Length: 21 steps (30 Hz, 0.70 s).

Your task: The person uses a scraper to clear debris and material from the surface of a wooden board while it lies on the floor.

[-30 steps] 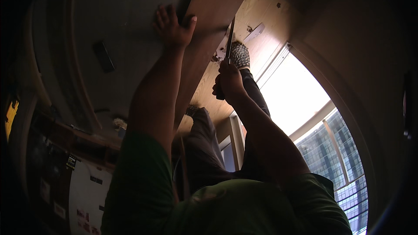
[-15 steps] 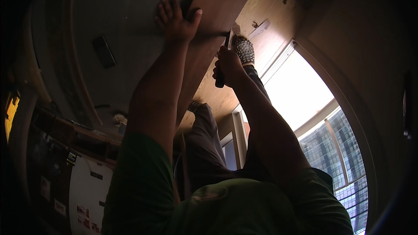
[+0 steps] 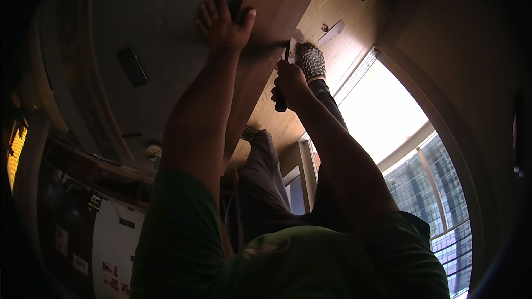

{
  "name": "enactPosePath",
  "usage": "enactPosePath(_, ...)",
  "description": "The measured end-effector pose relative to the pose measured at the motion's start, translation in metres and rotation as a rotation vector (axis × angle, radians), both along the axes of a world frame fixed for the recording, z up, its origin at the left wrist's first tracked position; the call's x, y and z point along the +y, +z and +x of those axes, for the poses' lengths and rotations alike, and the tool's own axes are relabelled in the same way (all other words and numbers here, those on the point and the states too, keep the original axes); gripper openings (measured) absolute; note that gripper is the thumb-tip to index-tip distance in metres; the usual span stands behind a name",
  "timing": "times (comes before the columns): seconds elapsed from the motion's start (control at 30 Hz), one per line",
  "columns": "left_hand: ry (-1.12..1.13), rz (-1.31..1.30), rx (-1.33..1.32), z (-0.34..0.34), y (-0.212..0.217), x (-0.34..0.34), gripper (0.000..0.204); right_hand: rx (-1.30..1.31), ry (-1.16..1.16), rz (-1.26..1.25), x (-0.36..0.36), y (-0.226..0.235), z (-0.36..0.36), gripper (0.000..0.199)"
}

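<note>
My left hand (image 3: 224, 29) lies with fingers spread on the wide dark panel (image 3: 160, 0), beside the brown edge strip (image 3: 277, 3). In my right hand (image 3: 291, 84) is a slim dark-handled tool (image 3: 281, 103), with my fingers wrapped round the grip. Its narrow dark shaft points up at the outer side of the brown strip. The far end of the tool is too dim to make out, so I cannot tell its kind or whether it touches the strip.
My dotted shoe (image 3: 312, 61) stands close to the tool's far end on the pale wood floor (image 3: 341, 5), near a loose scrap (image 3: 331, 32). A dark phone-like rectangle (image 3: 133, 67) lies on the panel. Bright window (image 3: 382, 113) at right; white cabinet (image 3: 113, 243) at lower left.
The tool and my right hand have shifted very slightly, and the view has tilted a little. My left hand stays on the panel, with its fingers still spread.
</note>
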<state>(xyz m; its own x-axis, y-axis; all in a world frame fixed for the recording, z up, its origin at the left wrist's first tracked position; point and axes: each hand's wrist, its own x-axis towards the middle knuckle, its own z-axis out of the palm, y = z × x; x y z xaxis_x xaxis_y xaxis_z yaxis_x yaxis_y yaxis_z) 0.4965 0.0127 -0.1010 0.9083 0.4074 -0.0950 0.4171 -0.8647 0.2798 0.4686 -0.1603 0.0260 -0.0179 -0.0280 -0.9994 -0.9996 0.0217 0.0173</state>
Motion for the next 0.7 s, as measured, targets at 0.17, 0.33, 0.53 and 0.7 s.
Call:
enactPosePath(0.17,0.018,-0.016,0.000,-0.001,0.006,0.005,0.098,-0.089,0.087,0.038,0.015,0.046,-0.024,0.024)
enactPosePath(0.33,0.012,-0.013,-0.013,0.001,0.005,0.001,0.097,-0.016,0.029,0.008,0.014,0.013,-0.031,0.024)
enactPosePath(0.53,0.029,-0.029,-0.009,-0.004,0.011,0.004,0.098,-0.249,0.243,0.040,0.022,0.017,-0.090,0.023)
enactPosePath(0.7,0.017,0.001,-0.011,-0.001,0.005,0.001,0.097,0.100,0.025,0.008,0.025,0.004,-0.083,0.023)
